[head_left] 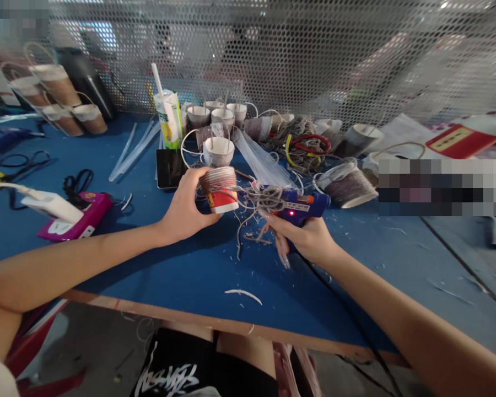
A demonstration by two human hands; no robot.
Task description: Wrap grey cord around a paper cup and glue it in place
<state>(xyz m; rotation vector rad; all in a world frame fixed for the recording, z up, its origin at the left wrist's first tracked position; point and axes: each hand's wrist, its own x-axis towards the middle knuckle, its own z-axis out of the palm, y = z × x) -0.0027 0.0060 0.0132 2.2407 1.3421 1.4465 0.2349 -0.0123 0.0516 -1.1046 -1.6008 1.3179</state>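
Note:
My left hand (185,208) is closed around a paper cup (224,203) with a red and white printed end. Cord is wound around the upper part of the cup. In my right hand (308,238) is a blue hot glue gun (301,205), its small red light lit and its front end pointed at the cup. A tangle of grey cord (268,194) hangs about the front of the gun, between it and the cup. Loose cord ends reach down to the table. The gun's nozzle is hidden by the cord.
Behind the cup stand several cord-wrapped cups (218,150), a drink carton (169,118) with a straw and a phone (170,169). Clear glue sticks (262,157) lie nearby. At left are a magenta power strip (78,218) and cables. A perforated metal screen (273,60) borders the blue table (182,286).

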